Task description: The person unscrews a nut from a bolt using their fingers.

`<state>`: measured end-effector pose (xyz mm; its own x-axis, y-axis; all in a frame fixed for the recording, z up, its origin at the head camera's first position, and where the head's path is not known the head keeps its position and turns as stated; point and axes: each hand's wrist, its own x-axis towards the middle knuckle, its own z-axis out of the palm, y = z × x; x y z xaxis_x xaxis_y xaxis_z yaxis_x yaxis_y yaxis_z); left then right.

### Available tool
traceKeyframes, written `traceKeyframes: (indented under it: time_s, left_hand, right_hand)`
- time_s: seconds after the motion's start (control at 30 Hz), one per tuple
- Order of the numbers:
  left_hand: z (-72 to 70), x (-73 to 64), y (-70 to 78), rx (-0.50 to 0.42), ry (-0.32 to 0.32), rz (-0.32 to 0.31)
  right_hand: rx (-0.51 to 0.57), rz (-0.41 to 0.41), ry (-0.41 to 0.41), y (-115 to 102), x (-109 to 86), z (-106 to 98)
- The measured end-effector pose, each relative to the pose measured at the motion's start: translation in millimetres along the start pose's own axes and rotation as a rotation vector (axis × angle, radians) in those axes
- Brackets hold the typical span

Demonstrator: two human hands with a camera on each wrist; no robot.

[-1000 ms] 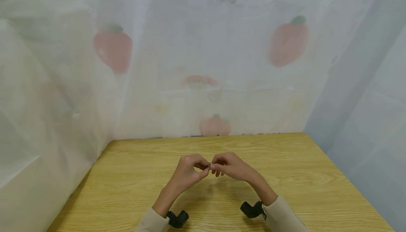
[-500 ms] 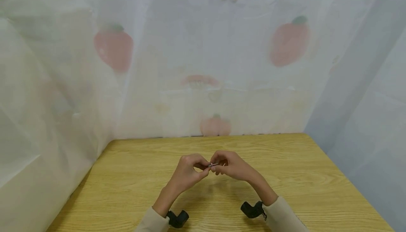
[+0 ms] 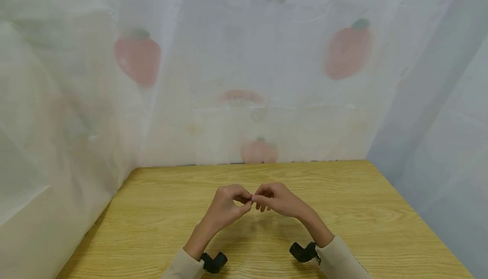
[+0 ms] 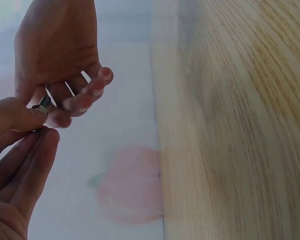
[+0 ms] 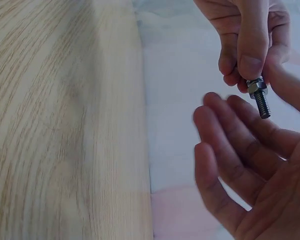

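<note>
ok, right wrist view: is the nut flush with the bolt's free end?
No, threaded shank of the bolt sticks out past the nut.

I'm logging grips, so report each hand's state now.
Left hand: closed, pinching a threaded bolt.
Right hand: open near the bolt's free end; whether it touches cannot be told.

Booth (image 3: 431,143): printed sheets (image 3: 297,59), wooden table (image 3: 152,211)

In the head view the left forearm (image 3: 206,233) points toward 1 o'clock, the right forearm (image 3: 314,225) between 10 and 11. The left hand (image 3: 225,207) pinches; the right hand (image 3: 281,201) faces it, thumb (image 5: 293,92) just beside the left fingertips (image 5: 251,64), other fingers (image 5: 229,137) loosely bent.
</note>
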<state>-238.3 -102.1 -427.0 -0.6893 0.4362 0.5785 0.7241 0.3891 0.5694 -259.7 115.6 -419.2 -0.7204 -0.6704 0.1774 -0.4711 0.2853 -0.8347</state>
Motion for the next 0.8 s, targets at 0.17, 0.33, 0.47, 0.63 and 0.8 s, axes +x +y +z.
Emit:
traceKeyframes:
  time_s: [0.17, 0.33, 0.47, 0.63, 0.8]
  left_hand:
    - [0.3, 0.4, -0.1, 0.009, 0.000, 0.005]
    - [0.1, -0.4, -0.8, 0.006, 0.004, 0.016]
    - [0.0, -0.3, -1.0, -0.002, 0.003, 0.021]
    - [-0.5, 0.3, -1.0, -0.007, 0.007, 0.026]
    - [-0.2, 0.1, -1.0, -0.006, 0.006, 0.016]
  right_hand:
    - [0.018, -0.004, -0.013, 1.8, 1.0, 0.7]
    - [0.017, 0.001, -0.004, -1.0, 0.7, 0.5]
    - [0.034, -0.007, -0.020, -2.0, 0.5, -0.1]
    - [0.042, -0.012, 0.003, -0.3, 1.4, 0.2]
    - [0.039, -0.002, -0.015, -0.4, 1.3, -0.5]
